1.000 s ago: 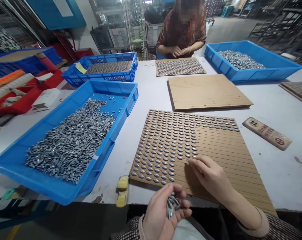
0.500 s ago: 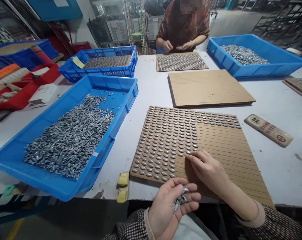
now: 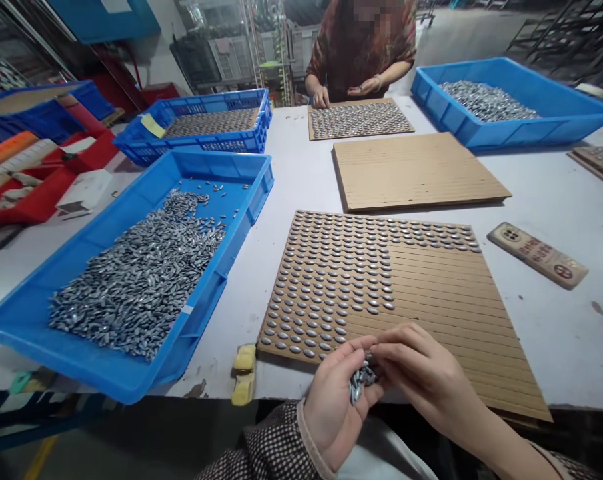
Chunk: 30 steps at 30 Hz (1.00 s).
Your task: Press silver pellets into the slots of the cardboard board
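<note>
White table (image 3: 301,175), slotted board (image 3: 446,300), blue trays (image 3: 131,377)

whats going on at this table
A person cups a handful of small metal pieces in the left hand, and the right hand has its fingers at that handful. Both hands are over the near edge of a slotted cardboard board, which has pieces on its left part and top rows. A blue tray of loose pieces sits to the left. Across the table, another person works at a second board.
</note>
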Each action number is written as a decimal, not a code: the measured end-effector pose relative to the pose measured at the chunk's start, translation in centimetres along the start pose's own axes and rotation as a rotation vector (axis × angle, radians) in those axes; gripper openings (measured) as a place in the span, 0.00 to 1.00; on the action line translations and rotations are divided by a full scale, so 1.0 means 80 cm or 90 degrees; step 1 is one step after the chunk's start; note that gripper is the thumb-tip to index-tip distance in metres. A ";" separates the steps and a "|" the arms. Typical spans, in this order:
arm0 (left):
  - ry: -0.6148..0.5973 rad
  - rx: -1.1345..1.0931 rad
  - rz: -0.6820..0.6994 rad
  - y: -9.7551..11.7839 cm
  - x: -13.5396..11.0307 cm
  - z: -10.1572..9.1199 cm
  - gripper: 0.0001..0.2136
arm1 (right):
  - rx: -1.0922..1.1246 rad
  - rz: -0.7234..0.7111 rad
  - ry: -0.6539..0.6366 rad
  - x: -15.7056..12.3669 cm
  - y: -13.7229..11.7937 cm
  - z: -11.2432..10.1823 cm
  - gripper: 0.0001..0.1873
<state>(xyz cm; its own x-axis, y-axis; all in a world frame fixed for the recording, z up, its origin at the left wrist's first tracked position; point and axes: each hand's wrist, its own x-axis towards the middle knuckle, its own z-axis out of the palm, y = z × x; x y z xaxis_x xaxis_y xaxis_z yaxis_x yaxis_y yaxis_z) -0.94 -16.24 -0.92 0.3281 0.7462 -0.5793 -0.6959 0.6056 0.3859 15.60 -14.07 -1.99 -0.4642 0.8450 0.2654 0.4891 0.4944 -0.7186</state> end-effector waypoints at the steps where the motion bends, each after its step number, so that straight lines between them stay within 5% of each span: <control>1: 0.001 0.007 0.006 0.000 0.000 0.001 0.09 | 0.009 0.008 0.016 -0.002 0.002 0.000 0.13; 13: 0.030 0.115 0.003 -0.004 0.009 0.004 0.09 | 0.049 0.036 -0.002 -0.009 -0.004 -0.017 0.10; 20: 0.071 -0.012 0.019 0.017 -0.016 0.009 0.11 | -0.190 -0.003 0.147 -0.004 0.053 -0.021 0.11; 24: 0.108 -0.014 -0.081 0.000 -0.013 -0.002 0.12 | -0.280 -0.028 0.101 0.001 0.077 -0.006 0.11; 30: 0.063 0.036 -0.093 -0.004 -0.008 -0.001 0.09 | -0.345 -0.057 0.062 0.006 0.078 -0.003 0.13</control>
<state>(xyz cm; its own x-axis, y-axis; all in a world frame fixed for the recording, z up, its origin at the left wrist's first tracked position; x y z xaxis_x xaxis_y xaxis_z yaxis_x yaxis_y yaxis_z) -0.95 -16.98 -0.71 0.3568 0.6198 -0.6989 -0.6069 0.7226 0.3310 18.60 -10.55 -6.16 -0.4633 0.7976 0.3863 0.7727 0.5770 -0.2645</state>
